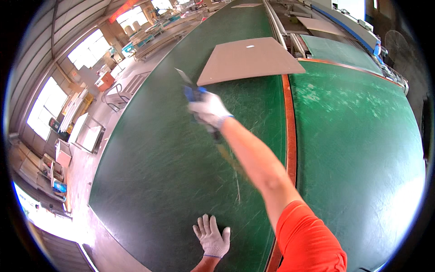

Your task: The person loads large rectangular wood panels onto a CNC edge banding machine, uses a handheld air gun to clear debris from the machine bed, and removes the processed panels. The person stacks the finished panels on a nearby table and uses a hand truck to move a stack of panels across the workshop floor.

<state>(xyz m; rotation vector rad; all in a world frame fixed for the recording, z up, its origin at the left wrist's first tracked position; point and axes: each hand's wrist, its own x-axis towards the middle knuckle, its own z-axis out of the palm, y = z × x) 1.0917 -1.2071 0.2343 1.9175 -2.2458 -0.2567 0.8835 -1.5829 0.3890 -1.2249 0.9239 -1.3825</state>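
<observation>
Blue-and-black pointed hand tool [194,94] is over the green tabletop [154,177], near the brown panel [249,59], gripped in the right hand [211,109], aimed forward apparently for reach, while the empty left hand [212,238] spreads palm-down, likely bracing.

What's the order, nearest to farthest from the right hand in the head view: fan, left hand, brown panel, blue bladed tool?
From the right hand:
1. Blue bladed tool, held in it.
2. Brown panel, just beyond, rightward.
3. Left hand, lower in view, on the green table.
4. Fan, far right background.
</observation>
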